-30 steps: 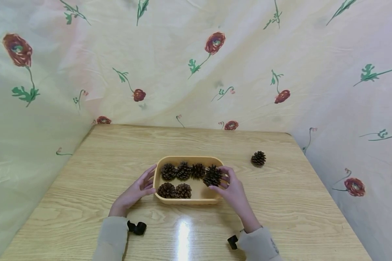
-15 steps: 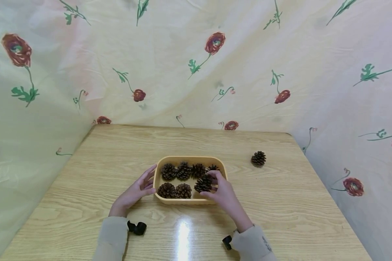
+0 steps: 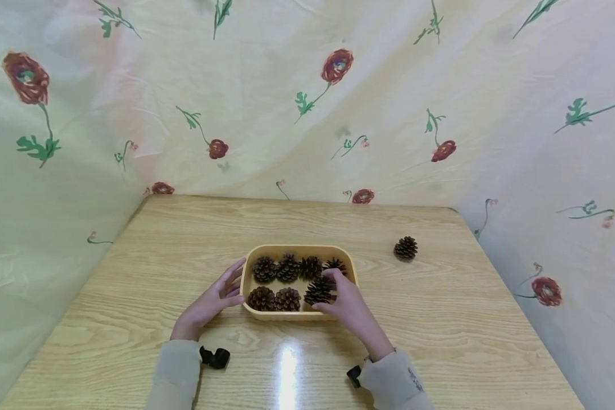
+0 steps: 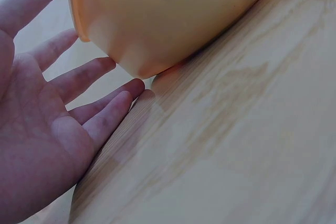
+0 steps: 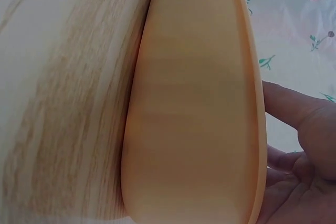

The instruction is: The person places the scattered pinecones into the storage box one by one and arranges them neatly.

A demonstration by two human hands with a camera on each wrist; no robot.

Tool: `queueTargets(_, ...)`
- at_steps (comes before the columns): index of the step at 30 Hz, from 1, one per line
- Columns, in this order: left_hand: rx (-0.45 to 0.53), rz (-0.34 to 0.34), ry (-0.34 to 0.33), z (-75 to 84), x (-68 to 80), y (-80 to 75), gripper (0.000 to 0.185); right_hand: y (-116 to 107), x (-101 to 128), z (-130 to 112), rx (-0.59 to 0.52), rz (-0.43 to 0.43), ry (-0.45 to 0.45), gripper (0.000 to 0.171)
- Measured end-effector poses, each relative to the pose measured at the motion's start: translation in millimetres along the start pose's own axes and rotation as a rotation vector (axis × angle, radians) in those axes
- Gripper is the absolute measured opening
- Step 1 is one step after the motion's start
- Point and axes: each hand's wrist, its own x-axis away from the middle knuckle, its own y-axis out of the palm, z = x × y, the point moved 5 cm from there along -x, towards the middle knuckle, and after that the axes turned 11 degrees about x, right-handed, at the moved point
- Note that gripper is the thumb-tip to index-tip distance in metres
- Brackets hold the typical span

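Pine cone (image 3: 318, 291) gripped by right hand (image 3: 349, 307) over crowded tray (image 3: 299, 250), left hand (image 3: 211, 303) flat, loose cone (image 3: 405, 248) apart.

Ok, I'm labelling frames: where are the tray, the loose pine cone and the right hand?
tray (image 3: 297, 249), head view, far rim.
loose pine cone (image 3: 405, 248), head view, its middle.
right hand (image 3: 345, 303), head view, back of hand.

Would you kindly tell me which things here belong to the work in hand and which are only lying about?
In hand:
tray
held cone
cones in the tray
loose cone
left hand
right hand

Lying about:
table
flowered cloth
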Motion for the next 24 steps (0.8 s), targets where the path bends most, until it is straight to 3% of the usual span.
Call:
queueTargets(3, -0.001, 0.001, -0.001, 0.0, 0.1, 0.0, 0.082, -0.2, -0.2, -0.9, 0.006, -0.002, -0.011, 0.063)
queueTargets(10, -0.007, -0.004, 0.003, 1.8, -0.2, 1.1, 0.083, 3.4, -2.3, 1.5, -0.099, -0.057, 0.006, 0.042)
queueTargets(24, -0.005, -0.008, 0.005, 2.2, -0.1, 2.6, 0.082, 5.6, -3.0, 3.6, -0.078, -0.068, 0.008, 0.038)
